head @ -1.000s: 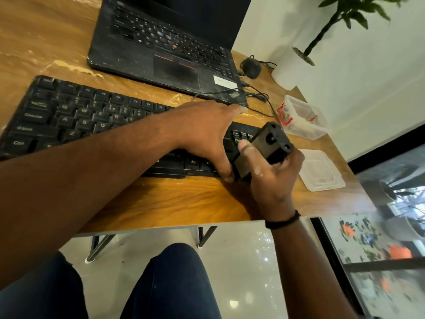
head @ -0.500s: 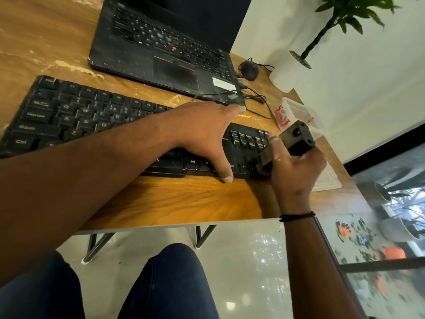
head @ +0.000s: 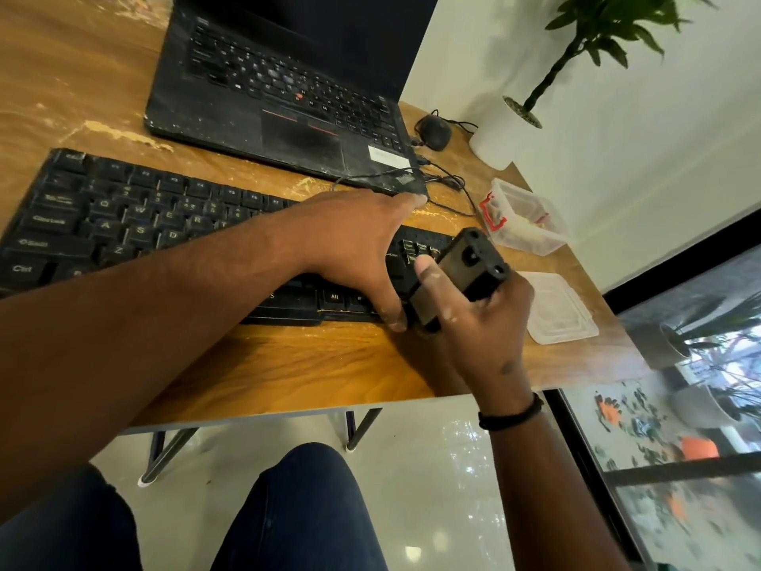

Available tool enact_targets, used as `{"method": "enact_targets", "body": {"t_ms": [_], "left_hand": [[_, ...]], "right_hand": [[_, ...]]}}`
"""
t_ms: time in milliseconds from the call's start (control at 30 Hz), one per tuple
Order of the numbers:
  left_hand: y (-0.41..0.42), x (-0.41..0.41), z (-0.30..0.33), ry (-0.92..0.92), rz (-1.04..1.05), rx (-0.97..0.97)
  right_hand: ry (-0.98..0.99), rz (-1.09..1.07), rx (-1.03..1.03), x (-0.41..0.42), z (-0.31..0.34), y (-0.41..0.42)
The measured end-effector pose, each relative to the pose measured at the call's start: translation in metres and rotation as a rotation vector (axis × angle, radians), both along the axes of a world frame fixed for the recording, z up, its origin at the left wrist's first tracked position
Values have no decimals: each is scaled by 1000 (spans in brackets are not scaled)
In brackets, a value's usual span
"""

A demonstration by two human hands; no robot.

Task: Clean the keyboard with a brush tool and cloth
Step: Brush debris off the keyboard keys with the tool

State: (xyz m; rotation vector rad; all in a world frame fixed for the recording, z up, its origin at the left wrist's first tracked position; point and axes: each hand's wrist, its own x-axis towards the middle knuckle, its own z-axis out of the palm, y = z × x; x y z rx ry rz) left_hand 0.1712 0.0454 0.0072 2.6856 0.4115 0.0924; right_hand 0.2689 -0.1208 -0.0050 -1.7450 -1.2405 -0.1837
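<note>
**Q:** What's in the tubs on the right side of your desk?

**Me:** Head cam is the only view, so going off that. There's a clear plastic tub [head: 529,222] with red clips, open on top, sitting past the right end of the keyboard. Something pale is in the bottom of it, too blurry to tell what. Its clear flat lid [head: 562,309] lies separately, nearer the desk edge. Farther back, a white pot [head: 494,136] has a green plant in it.

**Q:** Any writing you can read?

**Me:** Keycaps mostly: Ctrl, Shift, Alt, plus Q W E R and A S D. The laptop [head: 284,101] has a white sticker on the palm rest, not readable, and a red nub mid-keys.

**Q:** Where's the keyboard and what are your hands doing?

**Me:** The black keyboard [head: 123,224] lies on the worn wooden table [head: 288,364], just in front of the dusty laptop. My left hand [head: 358,249] lies flat on its right half, fingers straight and together, thumb down at the front edge. My right hand [head: 482,319] is wrapped around the brush tool [head: 461,269], a blocky black thing with holes in its end face, tilted over the keyboard's right end. A small black mouse [head: 432,131] sits beside the laptop, cables trailing.
</note>
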Motion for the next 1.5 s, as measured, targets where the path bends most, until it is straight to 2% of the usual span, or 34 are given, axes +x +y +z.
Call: {"method": "enact_targets", "body": {"t_ms": [67,133,167,300,333,433,467,600,633,733,767,900,1033,1167,1300,1433,1500], "left_hand": [[0,-1,0,2,-2,-2],[0,-1,0,2,-5,-8],[0,0,0,0,-5,-10],[0,1,-1,-18,1,2],[0,1,-1,-17,0,1],[0,-1,-1,2,2,-10],[0,-1,0,3,3,-12],[1,0,-1,-7,3,-8],[1,0,-1,-8,5,-7],[0,0,-1,-1,11,-13],[0,-1,-1,-1,11,-11],[0,0,-2,-2,4,-14],[0,-1,0,-7,6,-27],[-1,-1,0,-4,9,-23],[-1,0,0,3,12,-37],[-1,-1,0,-10,20,-56],[0,-1,-1,-20,23,-71]], "right_hand": [[-89,-159,-20,12,3,2],[-33,-325,24,22,7,7],[4,-317,31,21,7,9],[-26,16,-11,1,1,8],[-28,-24,-7,6,3,9],[-22,-322,40,30,11,17],[-10,-332,35,31,11,18],[16,33,19,7,4,17],[-11,22,22,10,3,18],[-49,-253,49,33,7,25],[-44,-279,36,37,8,26],[-41,-20,-24,26,9,25],[-17,-216,3,46,15,35],[-124,-34,-62,31,9,38],[-90,-218,-49,44,18,48],[-111,-14,-77,32,7,52],[-118,-62,-45,34,8,54]]}}
